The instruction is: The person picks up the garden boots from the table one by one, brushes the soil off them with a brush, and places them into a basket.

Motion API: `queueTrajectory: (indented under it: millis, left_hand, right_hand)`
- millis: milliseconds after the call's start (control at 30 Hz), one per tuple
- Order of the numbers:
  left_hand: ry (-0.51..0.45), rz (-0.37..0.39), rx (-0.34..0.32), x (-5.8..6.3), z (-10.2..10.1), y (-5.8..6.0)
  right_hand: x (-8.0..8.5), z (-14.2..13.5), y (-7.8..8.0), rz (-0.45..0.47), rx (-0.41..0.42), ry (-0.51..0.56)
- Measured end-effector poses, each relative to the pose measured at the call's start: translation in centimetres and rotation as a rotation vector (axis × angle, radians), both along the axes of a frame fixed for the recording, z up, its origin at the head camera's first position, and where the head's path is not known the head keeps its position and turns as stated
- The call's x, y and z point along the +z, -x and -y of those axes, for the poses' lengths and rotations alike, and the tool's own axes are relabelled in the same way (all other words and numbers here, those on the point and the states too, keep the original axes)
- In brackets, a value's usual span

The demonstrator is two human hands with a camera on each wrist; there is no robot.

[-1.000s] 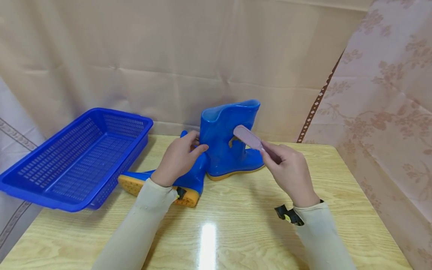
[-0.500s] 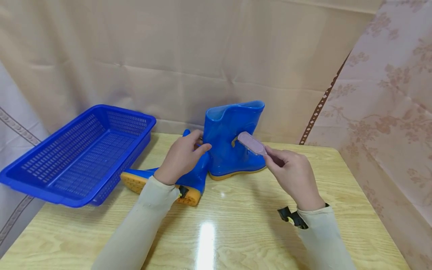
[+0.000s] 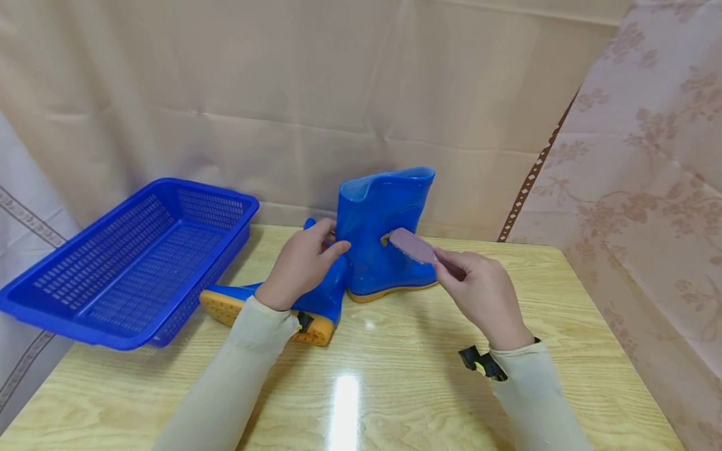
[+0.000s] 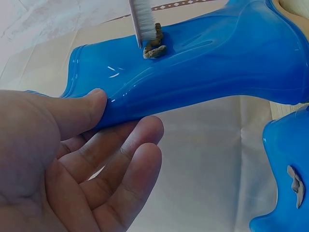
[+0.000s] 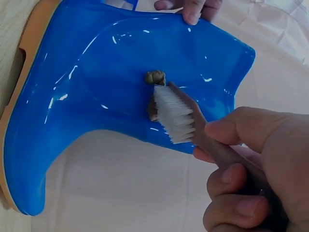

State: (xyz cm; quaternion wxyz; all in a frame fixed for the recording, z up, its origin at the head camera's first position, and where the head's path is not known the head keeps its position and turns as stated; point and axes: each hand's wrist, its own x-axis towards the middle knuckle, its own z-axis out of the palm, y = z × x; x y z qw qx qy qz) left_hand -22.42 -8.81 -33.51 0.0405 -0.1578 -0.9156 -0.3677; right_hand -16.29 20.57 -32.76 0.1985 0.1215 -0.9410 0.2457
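Note:
A blue rain boot (image 3: 369, 219) with a yellow sole stands upright on the table. My left hand (image 3: 301, 263) holds the back of its shaft, thumb on the near side and fingers behind. In my right hand (image 3: 479, 291) is a scrubbing brush (image 3: 414, 246) with a pale purple back, gripped by the handle. Its white bristles (image 5: 174, 116) meet a brown mud-like lump (image 5: 155, 77) on the boot's side. A second blue boot (image 3: 324, 297) lies on its side under my left forearm, partly hidden; the left wrist view shows a greyish smear (image 4: 296, 187) on it.
An empty-looking blue plastic basket (image 3: 152, 263) with slotted walls stands at the left, close to the lying boot. Behind the wooden table (image 3: 406, 388) hangs a beige cloth (image 3: 271, 113); a flowered pink cloth (image 3: 665, 188) hangs at the right.
The brush in my right hand has moved down the boot's side, from above the brown lump to level with it. My left hand keeps its hold on the shaft.

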Motion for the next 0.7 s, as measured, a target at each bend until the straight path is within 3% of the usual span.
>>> queueTrajectory:
  millis: [233, 500, 700]
  left_hand:
    - [-0.012, -0.013, -0.01, -0.13, 0.04, 0.04]
    - [-0.008, -0.02, -0.003, -0.08, -0.15, -0.01]
    - [-0.006, -0.016, 0.0, -0.1, -0.16, -0.1]
  right_hand:
    - [-0.26, 0.16, 0.16, -0.058, 0.032, 0.036]
    - [-0.94, 0.37, 0.53, 0.193, 0.066, -0.089]
    - [-0.99, 0.29, 0.66, 0.088, 0.084, -0.109]
